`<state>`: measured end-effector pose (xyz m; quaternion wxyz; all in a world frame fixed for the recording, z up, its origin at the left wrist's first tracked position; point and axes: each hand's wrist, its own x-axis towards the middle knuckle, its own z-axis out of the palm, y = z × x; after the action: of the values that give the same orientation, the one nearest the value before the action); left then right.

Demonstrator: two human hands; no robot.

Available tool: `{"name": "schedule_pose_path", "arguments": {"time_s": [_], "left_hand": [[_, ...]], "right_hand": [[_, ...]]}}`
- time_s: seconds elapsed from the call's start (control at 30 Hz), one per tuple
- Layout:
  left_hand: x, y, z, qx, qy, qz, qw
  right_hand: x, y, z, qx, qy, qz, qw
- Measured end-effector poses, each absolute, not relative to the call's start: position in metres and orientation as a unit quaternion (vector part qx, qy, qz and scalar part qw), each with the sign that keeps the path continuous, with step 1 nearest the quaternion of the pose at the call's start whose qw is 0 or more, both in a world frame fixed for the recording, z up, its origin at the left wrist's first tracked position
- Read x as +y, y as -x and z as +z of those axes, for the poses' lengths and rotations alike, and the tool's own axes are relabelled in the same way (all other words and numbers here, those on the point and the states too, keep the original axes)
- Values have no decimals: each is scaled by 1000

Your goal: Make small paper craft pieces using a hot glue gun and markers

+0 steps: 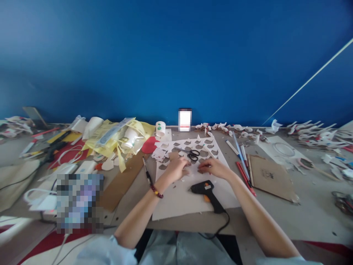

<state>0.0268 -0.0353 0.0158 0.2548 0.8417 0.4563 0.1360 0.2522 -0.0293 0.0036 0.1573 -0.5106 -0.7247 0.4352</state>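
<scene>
Two hands meet over the white cut-out sheet (pixel 179 198), a small scrap (pixel 193 170) lying between the fingertips, on the sheet just in front of the scissors (pixel 193 155). Risk, as I judge it: the glue gun (pixel 207 190) lies between the forearms, nearer the right, its cord trailing off the table edge. A drawn-back elbow or a snagged cord could drag it, and a hot nozzle would mark paper or wrist. Left hand (pixel 176 167): knuckles up, fingers curled down onto the sheet, beaded bracelet (pixel 156 191) at the wrist. Right hand (pixel 214 168): palm down, fingers drawn together toward the scrap. Too small to tell whether either hand actually pinches it.
</scene>
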Motion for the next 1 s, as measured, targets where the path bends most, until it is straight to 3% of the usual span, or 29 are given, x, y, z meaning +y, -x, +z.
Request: {"name": "schedule_pose_path", "arguments": {"time_s": [0.33, 0.5, 0.8, 1.0], "left_hand": [[-33, -24, 37, 476, -768, 272, 331], [-34, -23, 42, 498, -704, 326, 388], [-32, -11, 9, 481, -574, 434, 501], [-40, -12, 3, 477, -511, 496, 516]], "right_hand": [[-30, -261, 1, -747, 540, 346, 179], [-39, -262, 25, -750, 569, 278, 191], [-101, -264, 50, -737, 631, 242, 29], [-134, -258, 22, -700, 661, 261, 69]]}}
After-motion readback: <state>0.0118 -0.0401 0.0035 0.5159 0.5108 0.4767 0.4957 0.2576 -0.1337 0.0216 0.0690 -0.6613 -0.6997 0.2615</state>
